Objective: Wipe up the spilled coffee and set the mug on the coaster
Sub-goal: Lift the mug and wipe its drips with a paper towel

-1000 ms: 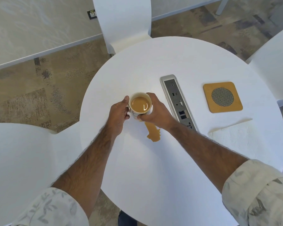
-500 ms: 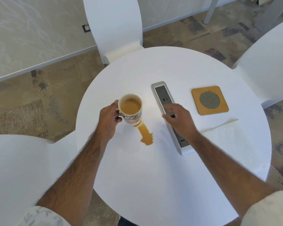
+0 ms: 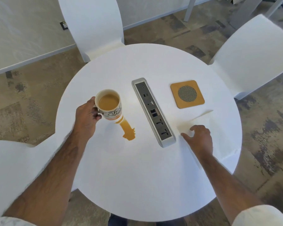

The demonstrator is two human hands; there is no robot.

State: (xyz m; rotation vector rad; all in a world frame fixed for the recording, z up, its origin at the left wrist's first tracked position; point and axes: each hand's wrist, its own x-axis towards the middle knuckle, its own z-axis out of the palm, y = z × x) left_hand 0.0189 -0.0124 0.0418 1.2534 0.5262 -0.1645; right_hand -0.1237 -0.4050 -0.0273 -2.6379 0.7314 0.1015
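A white mug (image 3: 110, 106) with black lettering, full of milky coffee, is held by its handle in my left hand (image 3: 87, 117), raised a little above the round white table (image 3: 137, 176). A brown coffee puddle (image 3: 127, 130) lies on the table just below and right of the mug. My right hand (image 3: 198, 138) rests with fingers spread on a white paper napkin (image 3: 211, 121) at the right. A square cork coaster (image 3: 187, 94) with a grey mesh centre lies beyond the napkin.
A grey power and data socket strip (image 3: 153, 111) runs along the table's middle, between puddle and napkin. White chairs stand at the back (image 3: 91, 26), the right (image 3: 255, 56) and the left (image 3: 11, 168). Patterned carpet surrounds the table.
My right hand left the mug and moved right, across the socket strip, onto the napkin. My left hand lifted the mug slightly, uncovering more of the puddle.
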